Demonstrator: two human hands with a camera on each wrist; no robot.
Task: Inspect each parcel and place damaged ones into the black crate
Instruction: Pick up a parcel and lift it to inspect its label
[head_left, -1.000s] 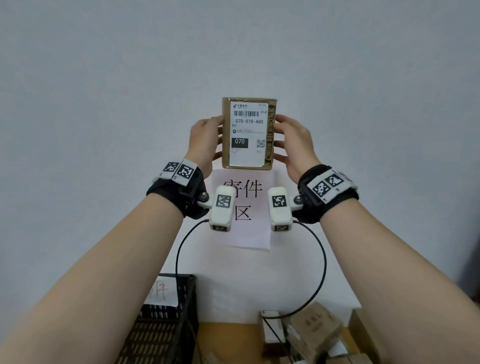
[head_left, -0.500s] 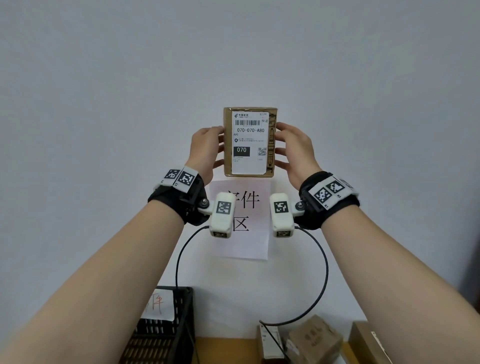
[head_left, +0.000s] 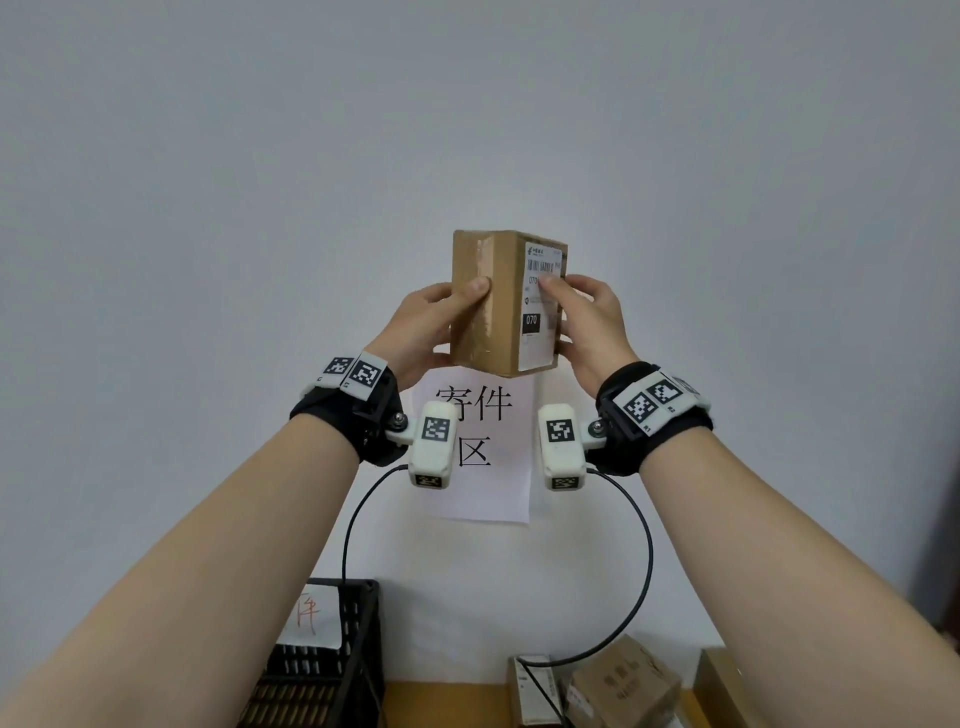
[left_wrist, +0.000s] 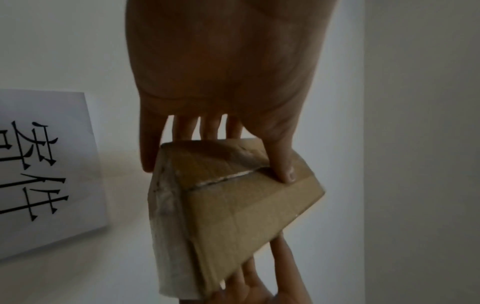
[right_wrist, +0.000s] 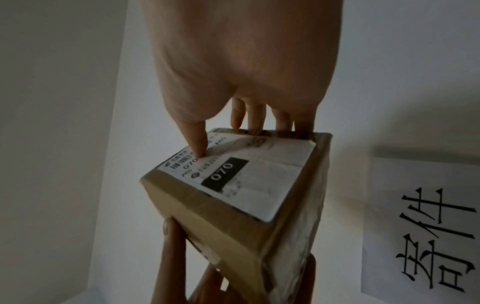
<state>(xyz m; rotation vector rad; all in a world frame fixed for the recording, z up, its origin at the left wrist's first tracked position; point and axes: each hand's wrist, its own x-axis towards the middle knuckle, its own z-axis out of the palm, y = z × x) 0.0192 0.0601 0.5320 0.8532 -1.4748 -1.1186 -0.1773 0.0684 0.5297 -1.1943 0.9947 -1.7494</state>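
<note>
Against the plain grey wall, we are turning the small brown cardboard parcel: its label no longer faces us squarely, a taped side is showing. Left hand and right hand are gripping it, inspection continuing above the black slatted crate.

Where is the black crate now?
In the head view, the black crate stands at the bottom left, under the left forearm, left of the loose parcels.

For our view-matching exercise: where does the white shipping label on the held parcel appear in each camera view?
Head: the shipping label is on the parcel's right-facing side, centre frame, under the right hand's thumb.
Left wrist: not visible; only bare cardboard faces show.
Right wrist: the label fills the upper face, centre.
Shared landmark: the white wall sign with black characters.
</note>
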